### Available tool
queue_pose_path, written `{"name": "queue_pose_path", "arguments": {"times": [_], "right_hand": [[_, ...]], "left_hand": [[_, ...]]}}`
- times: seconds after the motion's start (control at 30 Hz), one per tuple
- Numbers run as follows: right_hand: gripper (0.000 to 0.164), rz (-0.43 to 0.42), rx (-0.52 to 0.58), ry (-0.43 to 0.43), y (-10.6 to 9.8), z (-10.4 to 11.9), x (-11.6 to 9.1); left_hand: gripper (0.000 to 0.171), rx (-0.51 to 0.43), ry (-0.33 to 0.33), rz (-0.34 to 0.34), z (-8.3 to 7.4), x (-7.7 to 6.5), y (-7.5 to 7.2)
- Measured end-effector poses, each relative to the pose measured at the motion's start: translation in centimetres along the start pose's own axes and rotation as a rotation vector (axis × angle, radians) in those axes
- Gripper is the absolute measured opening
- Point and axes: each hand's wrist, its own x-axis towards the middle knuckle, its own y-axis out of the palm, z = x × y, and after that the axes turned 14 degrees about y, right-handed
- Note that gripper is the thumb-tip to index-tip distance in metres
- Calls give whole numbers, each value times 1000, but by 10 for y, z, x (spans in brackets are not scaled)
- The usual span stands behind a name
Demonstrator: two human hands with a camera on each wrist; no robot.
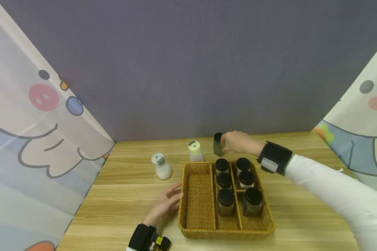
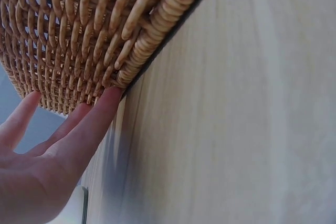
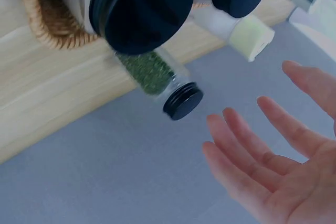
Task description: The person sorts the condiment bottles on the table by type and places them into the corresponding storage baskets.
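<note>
My left hand (image 1: 164,205) rests its straight fingertips against the left side of a woven basket (image 1: 197,231). In the left wrist view, those fingers (image 2: 79,135) touch the wicker wall (image 2: 68,40) low down, near the wooden surface. Behind the basket, my right hand (image 1: 238,142) is beside a small glass jar (image 1: 217,148) of green dried herbs with a black lid. The right wrist view shows the fingers (image 3: 236,135) spread and extended, with a gap between them and the herb jar (image 3: 149,72). Nothing is held in either hand.
Several black-lidded jars (image 1: 225,204) stand in the basket's middle and right compartments; the left compartment shows bare wicker. A yellow-topped bottle (image 1: 196,154) and a grey-topped bottle (image 1: 162,169) stand on the wooden table (image 1: 119,195). A grey panel (image 1: 188,69) rises along the back.
</note>
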Motion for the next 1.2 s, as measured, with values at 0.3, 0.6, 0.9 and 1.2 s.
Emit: {"name": "queue_pose_path", "arguments": {"times": [0.3,0.6,0.9,1.2], "right_hand": [[37,24,21,54,-3,-4,21],[38,63,53,85,4,-11,38],[37,57,89,72,11,-17,53],[38,72,82,113,14,-21,63]], "left_hand": [[64,-8,-7,-5,0,0,0],[63,-16,-15,-10,0,2,2],[61,-2,-12,-15,-2,0,3],[62,2,-19,-8,-1,2,4]]}}
